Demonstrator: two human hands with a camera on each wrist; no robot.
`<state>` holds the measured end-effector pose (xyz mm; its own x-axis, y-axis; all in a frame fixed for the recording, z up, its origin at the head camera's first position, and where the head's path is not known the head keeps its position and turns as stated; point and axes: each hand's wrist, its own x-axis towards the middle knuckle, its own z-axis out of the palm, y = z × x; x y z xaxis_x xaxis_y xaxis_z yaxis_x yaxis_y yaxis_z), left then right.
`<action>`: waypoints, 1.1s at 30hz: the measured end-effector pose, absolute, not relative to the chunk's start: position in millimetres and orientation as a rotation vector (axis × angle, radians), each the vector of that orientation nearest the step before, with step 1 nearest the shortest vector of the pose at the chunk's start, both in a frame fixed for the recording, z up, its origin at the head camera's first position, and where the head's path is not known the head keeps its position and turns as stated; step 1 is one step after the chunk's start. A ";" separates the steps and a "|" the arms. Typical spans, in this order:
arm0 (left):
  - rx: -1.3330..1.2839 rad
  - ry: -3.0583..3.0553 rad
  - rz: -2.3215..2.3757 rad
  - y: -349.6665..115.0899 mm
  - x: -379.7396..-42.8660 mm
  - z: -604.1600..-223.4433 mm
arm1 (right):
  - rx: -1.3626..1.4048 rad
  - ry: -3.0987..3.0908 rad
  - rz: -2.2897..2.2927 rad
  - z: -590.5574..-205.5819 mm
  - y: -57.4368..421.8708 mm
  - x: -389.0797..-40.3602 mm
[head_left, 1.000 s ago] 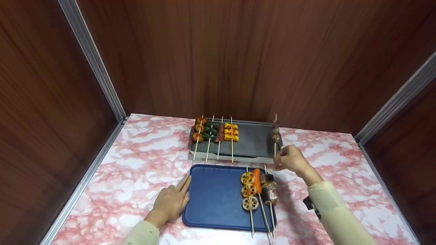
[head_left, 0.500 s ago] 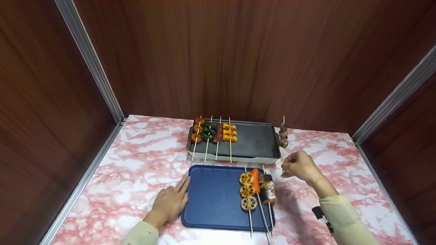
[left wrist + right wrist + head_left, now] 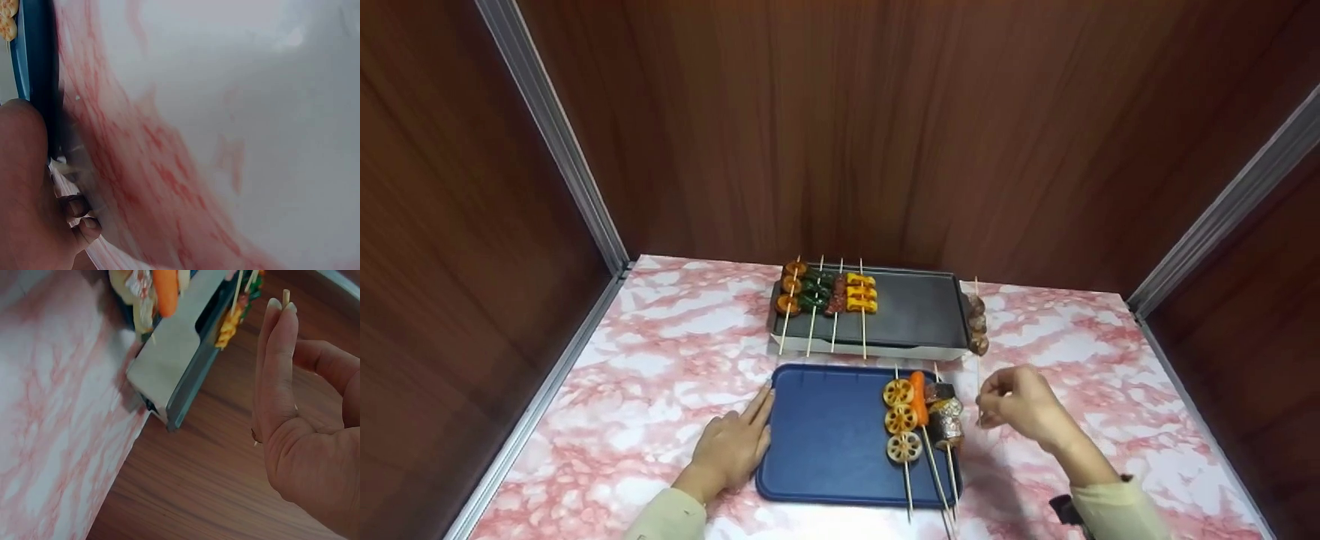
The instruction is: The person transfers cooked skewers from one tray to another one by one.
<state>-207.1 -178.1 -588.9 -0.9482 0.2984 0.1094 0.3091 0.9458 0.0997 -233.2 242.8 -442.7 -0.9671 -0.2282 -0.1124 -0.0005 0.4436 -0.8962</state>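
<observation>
Your brown ball skewer (image 3: 977,325) has shifted: a second ago it stood over the right end of the grill (image 3: 919,307), and now its rounded pieces are just off the grill's right edge and nearer to you. Whether it touches that edge, you cannot tell from these views. Your right hand (image 3: 1024,405) has come nearer too, to the right of the blue tray (image 3: 825,435); its grip pinches the lower stick between thumb and fingertips, with the end poking out. Your left hand (image 3: 727,450) has stayed put, its grip released, fingers extended along the tray's left edge.

Nothing else has moved on either surface. The round orange, dark green, red and yellow skewers keep to the grill's left part, and the lotus root skewer (image 3: 901,418), orange sausage skewer (image 3: 918,397) and chunky dark skewer (image 3: 946,431) lie on the tray's right side. So, as you judge it, the held skewer is clear of the grill plate but not yet laid down.
</observation>
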 end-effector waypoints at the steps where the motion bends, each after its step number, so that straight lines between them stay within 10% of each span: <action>1: -0.474 -3.003 -0.175 -178.0 -206.7 -589.1 | -0.209 2.469 -1.543 -443.2 242.1 -229.5; 33: -0.471 -3.002 -0.178 -177.3 -207.9 -586.8 | -0.302 2.339 -1.529 -495.5 187.8 -179.8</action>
<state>-207.9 -177.3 -586.8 -0.9474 0.2989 0.1141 0.3103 0.9454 0.0999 -179.8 187.8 -495.5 -0.9233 -0.3508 -0.1568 0.0029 0.4016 -0.9158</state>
